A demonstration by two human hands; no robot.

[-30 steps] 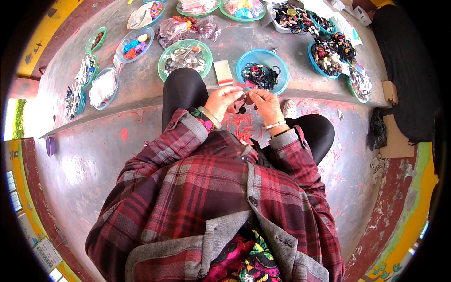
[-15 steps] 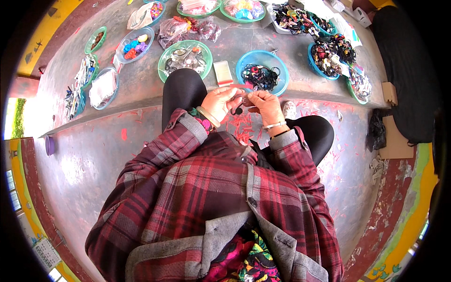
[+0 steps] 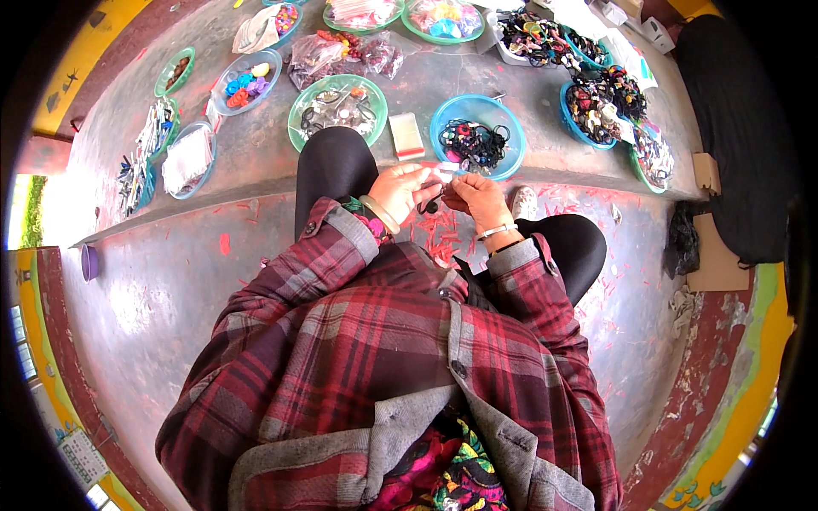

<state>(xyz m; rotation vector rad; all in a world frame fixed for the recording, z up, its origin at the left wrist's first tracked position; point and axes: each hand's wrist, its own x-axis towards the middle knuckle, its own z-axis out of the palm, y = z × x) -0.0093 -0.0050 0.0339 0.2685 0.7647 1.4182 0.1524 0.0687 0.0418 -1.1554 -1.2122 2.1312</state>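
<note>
Above my knees, my left hand [image 3: 402, 186] and my right hand [image 3: 479, 198] are close together, both with fingers pinched. Between them is a small clear plastic bag [image 3: 441, 169] with a red edge, gripped from both sides. A dark corded piece [image 3: 430, 205] hangs just below the fingers; whether it is inside the bag or outside, I cannot tell. Beyond my hands, a blue basin [image 3: 514, 162] holds a tangle of black cords [image 3: 477, 146]. To its left lies a stack of small clear bags [image 3: 406, 136] with a red edge.
A green basin [image 3: 381, 111] of bagged pieces stands beyond my left knee. Several more basins of small goods line the raised concrete ledge [image 3: 264, 162]. Red scraps [image 3: 439, 230] litter the floor between my legs. A purple cup [image 3: 90, 263] sits far left, a black bag [image 3: 682, 238] far right.
The bag between my hands has tilted and now catches the light. My right hand has shifted slightly down, its fingers changing grip. The basins stay in place.
</note>
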